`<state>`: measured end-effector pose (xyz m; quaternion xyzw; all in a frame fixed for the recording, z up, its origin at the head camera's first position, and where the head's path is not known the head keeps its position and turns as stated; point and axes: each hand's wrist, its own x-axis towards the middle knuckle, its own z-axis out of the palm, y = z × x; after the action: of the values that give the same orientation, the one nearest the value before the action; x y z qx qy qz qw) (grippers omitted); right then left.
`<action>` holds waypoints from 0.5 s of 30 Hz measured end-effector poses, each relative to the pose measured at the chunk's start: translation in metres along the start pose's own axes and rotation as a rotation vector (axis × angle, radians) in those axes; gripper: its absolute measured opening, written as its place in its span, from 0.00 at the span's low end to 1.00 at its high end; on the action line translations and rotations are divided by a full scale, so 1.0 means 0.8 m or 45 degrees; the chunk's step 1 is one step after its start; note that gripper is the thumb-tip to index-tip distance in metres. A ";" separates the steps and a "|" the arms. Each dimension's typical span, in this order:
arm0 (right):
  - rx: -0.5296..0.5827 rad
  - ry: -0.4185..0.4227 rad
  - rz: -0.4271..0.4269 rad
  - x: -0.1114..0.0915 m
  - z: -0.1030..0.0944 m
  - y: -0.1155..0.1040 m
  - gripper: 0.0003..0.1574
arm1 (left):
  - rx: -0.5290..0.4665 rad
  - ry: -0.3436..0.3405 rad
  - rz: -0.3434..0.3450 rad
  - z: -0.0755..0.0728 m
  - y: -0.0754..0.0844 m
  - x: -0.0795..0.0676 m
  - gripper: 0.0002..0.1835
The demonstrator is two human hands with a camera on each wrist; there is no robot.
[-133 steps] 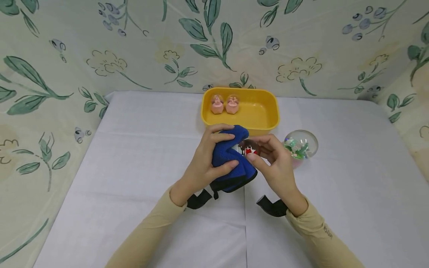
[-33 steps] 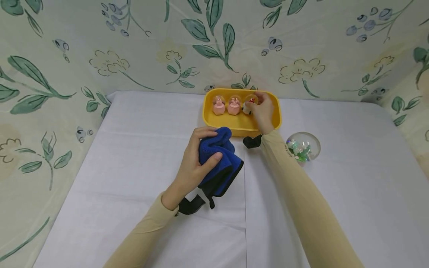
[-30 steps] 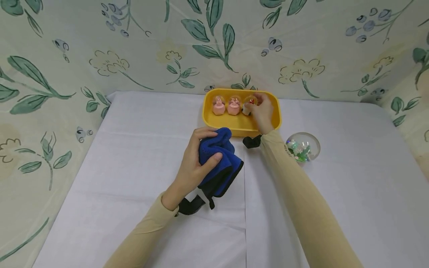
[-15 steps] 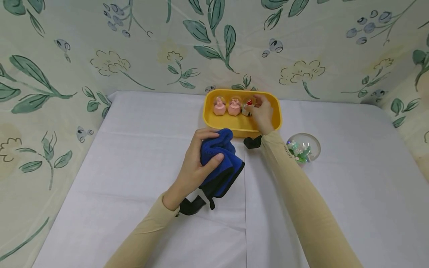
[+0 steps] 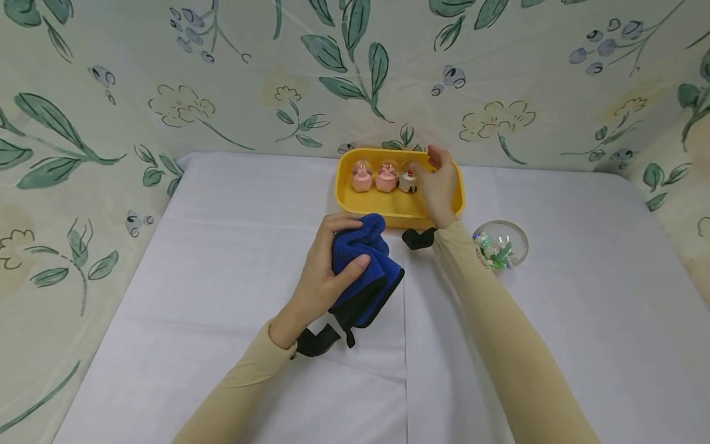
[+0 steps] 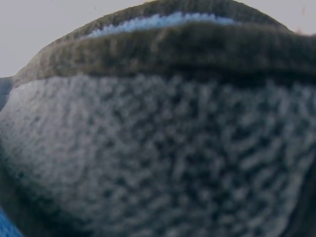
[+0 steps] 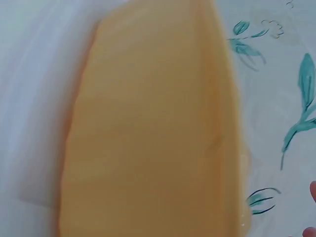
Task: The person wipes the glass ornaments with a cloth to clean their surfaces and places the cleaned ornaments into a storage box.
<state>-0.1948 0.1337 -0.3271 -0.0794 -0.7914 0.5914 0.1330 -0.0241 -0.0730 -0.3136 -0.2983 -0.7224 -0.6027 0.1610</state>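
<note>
My left hand grips a bunched blue cloth with black edging, held over the white table in front of the tray. The cloth's dark side fills the left wrist view. At the yellow tray, my right hand is spread, thumb and fingers apart, beside a small white snow globe. That globe stands upright in the tray, to the right of two small pink snow globes. Part of its dome is behind the thumb. In the right wrist view the tray's wall takes up the middle.
A larger clear snow globe with green and white decoration stands on the table to the right, close to the right sleeve. Black wrist bands show at both cuffs. Floral fabric hangs behind the tray.
The right hand brought the white snow globe from the cloth into the tray, then let go of it; its fingers have spread and lifted. The left hand kept the cloth, moving slightly left.
</note>
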 end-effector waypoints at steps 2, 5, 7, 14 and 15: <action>0.082 0.031 -0.063 -0.008 -0.006 -0.011 0.32 | 0.000 0.004 -0.001 0.000 0.000 0.001 0.29; 0.234 0.052 -0.132 -0.022 -0.018 -0.032 0.32 | -0.009 0.006 -0.008 0.000 -0.001 0.001 0.30; 0.332 0.051 -0.185 -0.031 -0.028 -0.045 0.32 | -0.012 0.006 -0.010 0.000 -0.002 0.001 0.30; 0.667 0.078 -0.324 -0.060 -0.068 -0.082 0.31 | -0.013 0.004 -0.011 0.001 -0.004 0.002 0.31; 0.705 0.086 -0.332 -0.064 -0.073 -0.086 0.30 | -0.015 0.005 -0.013 0.001 -0.004 0.002 0.31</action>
<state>-0.1258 0.1530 -0.2515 0.0427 -0.5987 0.7596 0.2506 -0.0272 -0.0719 -0.3151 -0.2946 -0.7199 -0.6084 0.1576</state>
